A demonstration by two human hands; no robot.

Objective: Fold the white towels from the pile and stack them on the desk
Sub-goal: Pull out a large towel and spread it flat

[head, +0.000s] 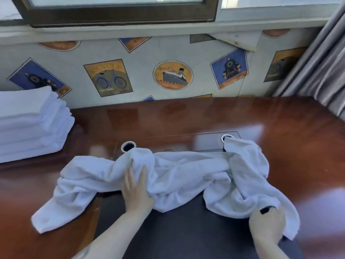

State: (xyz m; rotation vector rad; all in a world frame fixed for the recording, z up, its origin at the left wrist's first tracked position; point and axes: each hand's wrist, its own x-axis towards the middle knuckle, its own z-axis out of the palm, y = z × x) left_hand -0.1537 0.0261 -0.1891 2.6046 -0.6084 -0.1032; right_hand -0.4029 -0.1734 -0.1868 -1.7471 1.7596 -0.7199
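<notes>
- Towel (179, 171): one white terry towel, unfolded and bunched, sprawled across the near middle of the desk (280, 124); its near edge laps onto the dark inset pad (177, 230).
- Head view only. Landmark: the towel.
- Left hand (135, 191): flat on the towel's left-centre, fingers spread and pressing into a fold, palm down. Not a pinch.
- Right hand (267, 224): at the towel's near right corner, fingers curled down into the cloth; whether it truly pinches the hem I cannot tell. A small dark item sits at the hand, kind unclear.
- Stack (31, 126): folded white towels, far left of the loose towel, well apart from it, edges squared.
- Two round cable holes (127, 146) just beyond the towel's far edge; the right one is touched by cloth.
- Handling, judged: light, limp, thick looped pile, no stiffness; grips well, but the glossy lacquered wood lets it slide.
- Hold, judged: take two corners of one hem and pull taut; a mid-cloth grasp only bunches it further.
- Left tail droops toward the desk's near edge; may drag when lifted.
</notes>
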